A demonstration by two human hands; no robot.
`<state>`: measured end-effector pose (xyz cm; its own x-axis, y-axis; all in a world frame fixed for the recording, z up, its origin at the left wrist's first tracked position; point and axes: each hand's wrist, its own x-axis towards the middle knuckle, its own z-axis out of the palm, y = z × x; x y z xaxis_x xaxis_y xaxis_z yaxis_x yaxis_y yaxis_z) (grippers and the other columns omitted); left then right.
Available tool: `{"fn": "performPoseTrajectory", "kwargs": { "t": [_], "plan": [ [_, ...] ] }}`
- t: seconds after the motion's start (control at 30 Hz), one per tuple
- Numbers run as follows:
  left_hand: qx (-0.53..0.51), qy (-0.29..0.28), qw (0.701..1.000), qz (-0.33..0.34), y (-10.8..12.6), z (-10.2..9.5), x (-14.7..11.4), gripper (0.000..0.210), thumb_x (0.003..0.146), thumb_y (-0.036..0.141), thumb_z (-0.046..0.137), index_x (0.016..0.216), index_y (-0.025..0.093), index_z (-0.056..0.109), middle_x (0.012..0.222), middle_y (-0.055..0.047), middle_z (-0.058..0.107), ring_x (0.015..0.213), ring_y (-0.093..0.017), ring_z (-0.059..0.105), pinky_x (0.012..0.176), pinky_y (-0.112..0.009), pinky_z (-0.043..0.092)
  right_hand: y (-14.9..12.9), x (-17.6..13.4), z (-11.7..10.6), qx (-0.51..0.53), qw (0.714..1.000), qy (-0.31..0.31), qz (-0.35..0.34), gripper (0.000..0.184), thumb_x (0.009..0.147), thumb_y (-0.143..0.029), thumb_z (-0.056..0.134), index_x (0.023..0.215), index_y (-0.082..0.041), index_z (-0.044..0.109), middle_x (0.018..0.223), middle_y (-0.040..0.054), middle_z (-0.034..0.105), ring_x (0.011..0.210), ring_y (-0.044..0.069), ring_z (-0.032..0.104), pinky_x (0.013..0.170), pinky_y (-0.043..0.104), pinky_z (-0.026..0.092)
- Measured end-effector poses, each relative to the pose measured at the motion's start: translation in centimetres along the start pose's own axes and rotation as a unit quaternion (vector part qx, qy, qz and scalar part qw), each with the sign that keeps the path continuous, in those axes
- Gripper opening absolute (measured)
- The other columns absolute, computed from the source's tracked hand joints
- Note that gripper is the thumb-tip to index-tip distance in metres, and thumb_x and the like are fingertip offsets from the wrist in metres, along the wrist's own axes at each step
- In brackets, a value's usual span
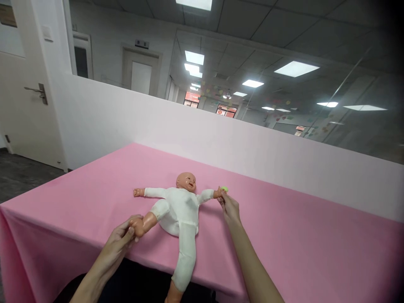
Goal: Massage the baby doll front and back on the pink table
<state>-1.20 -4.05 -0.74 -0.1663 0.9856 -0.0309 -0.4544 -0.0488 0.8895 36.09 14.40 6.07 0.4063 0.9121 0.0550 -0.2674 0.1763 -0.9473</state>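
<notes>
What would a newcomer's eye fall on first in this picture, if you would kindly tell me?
Most likely the doll in white, lying on the bright pink cloth with its head toward the white wall. At lower left, the left hand grips the doll's foot; right of the head, the right hand holds the doll's hand, beside a small bright green thing.

Baby doll lying before you on the tablecloth
A partition wall is standing behind it, a door to your left.

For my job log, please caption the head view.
Doll on pink cloth: left hand holding its foot, right hand holding its hand.
</notes>
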Motion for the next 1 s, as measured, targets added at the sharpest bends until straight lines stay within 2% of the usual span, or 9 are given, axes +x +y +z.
{"fn": "performPoseTrajectory", "kwargs": {
  "t": [0.13, 0.27, 0.47, 0.53, 0.63, 0.67, 0.73, 0.83, 1.0],
  "plan": [
    [0.003, -0.105, 0.994, 0.038, -0.1, 3.9, 2.9, 0.054, 0.076, 0.064, 0.083, 0.097, 0.015, 0.075, 0.071, 0.002, 0.05, 0.063, -0.011, 0.037, 0.06, -0.022, 0.032, -0.6, -2.2, 3.4, -0.078, 0.99, -0.104, -0.052, 0.046, 0.06, -0.054, 0.094, 0.075, -0.013, 0.078, 0.065, 0.0008, 0.068, 0.061, 0.013, 0.06, 0.067, 0.028, 0.058],
    [-0.011, -0.131, 0.991, 0.017, -1.7, 7.0, 5.5, 0.058, 0.078, 0.061, 0.083, 0.113, 0.015, 0.073, 0.074, 0.001, 0.055, 0.063, -0.01, 0.04, 0.059, -0.021, 0.032, 1.2, -4.3, 5.9, -0.154, 0.97, -0.172, -0.073, 0.053, 0.066, -0.065, 0.086, 0.072, -0.013, 0.075, 0.062, 0.0018, 0.066, 0.061, 0.016, 0.061, 0.062, 0.028, 0.052],
    [0.046, -0.141, 0.988, 0.04, -2.5, 8.2, 6.3, 0.068, 0.082, 0.066, 0.076, 0.123, 0.012, 0.072, 0.066, 0.001, 0.057, 0.056, -0.01, 0.037, 0.053, -0.021, 0.027, 2.9, -4.6, 6.3, -0.182, 0.963, -0.178, -0.083, 0.056, 0.069, -0.069, 0.081, 0.069, -0.014, 0.072, 0.059, 0.0011, 0.065, 0.059, 0.016, 0.06, 0.06, 0.027, 0.051],
    [0.077, -0.132, 0.986, 0.062, -2.0, 7.1, 5.3, 0.064, 0.082, 0.064, 0.076, 0.121, 0.014, 0.074, 0.079, -0.004, 0.066, 0.06, -0.012, 0.047, 0.056, -0.022, 0.036, 2.5, -3.4, 5.2, -0.148, 0.974, -0.153, -0.073, 0.053, 0.066, -0.064, 0.085, 0.072, -0.013, 0.074, 0.061, 0.0013, 0.066, 0.06, 0.016, 0.061, 0.062, 0.028, 0.054],
    [0.124, -0.077, 0.983, 0.114, -1.8, 3.7, 2.9, 0.054, 0.075, 0.061, 0.082, 0.109, 0.019, 0.081, 0.117, -0.013, 0.071, 0.092, -0.025, 0.065, 0.075, -0.029, 0.052, 1.7, -0.9, 2.5, -0.07, 0.995, -0.066, -0.035, 0.044, 0.06, -0.049, 0.094, 0.076, -0.013, 0.076, 0.067, 0.0017, 0.07, 0.062, 0.014, 0.063, 0.065, 0.026, 0.058],
    [0.141, -0.056, 0.98, 0.131, -2.0, 2.3, 2.0, 0.051, 0.072, 0.06, 0.085, 0.104, 0.02, 0.084, 0.118, -0.014, 0.071, 0.101, -0.028, 0.065, 0.08, -0.031, 0.053, 1.5, 0.0, 1.4, -0.048, 0.998, -0.027, -0.011, 0.04, 0.059, -0.043, 0.096, 0.078, -0.013, 0.076, 0.07, 0.0019, 0.072, 0.064, 0.013, 0.064, 0.066, 0.026, 0.06],
    [0.168, -0.053, 0.973, 0.149, -3.0, -0.6, 0.1, 0.042, 0.072, 0.055, 0.087, 0.1, 0.023, 0.086, 0.112, -0.012, 0.071, 0.102, -0.029, 0.066, 0.081, -0.032, 0.054, 1.5, 1.5, -0.8, -0.027, 0.998, 0.044, 0.037, 0.032, 0.062, -0.031, 0.096, 0.078, -0.013, 0.075, 0.074, 0.0026, 0.073, 0.067, 0.013, 0.067, 0.069, 0.023, 0.062],
    [0.141, -0.113, 0.964, 0.194, -5.4, -4.0, -2.1, 0.041, 0.072, 0.059, 0.087, 0.099, 0.029, 0.088, 0.092, -0.01, 0.068, 0.085, -0.025, 0.065, 0.072, -0.032, 0.054, 2.0, 2.8, -3.7, -0.038, 0.991, 0.097, 0.08, 0.022, 0.068, -0.02, 0.092, 0.074, -0.014, 0.072, 0.073, 0.0023, 0.072, 0.066, 0.012, 0.068, 0.066, 0.018, 0.062],
    [0.09, -0.208, 0.954, 0.196, -10.6, -6.0, -4.2, 0.041, 0.071, 0.062, 0.087, 0.105, 0.04, 0.085, 0.074, -0.004, 0.059, 0.068, -0.018, 0.056, 0.062, -0.029, 0.047, 3.9, 3.2, -6.1, -0.084, 0.983, 0.105, 0.123, 0.023, 0.07, -0.017, 0.088, 0.068, -0.017, 0.066, 0.059, -0.0009, 0.065, 0.051, 0.011, 0.061, 0.049, 0.017, 0.056]
  ]
}}
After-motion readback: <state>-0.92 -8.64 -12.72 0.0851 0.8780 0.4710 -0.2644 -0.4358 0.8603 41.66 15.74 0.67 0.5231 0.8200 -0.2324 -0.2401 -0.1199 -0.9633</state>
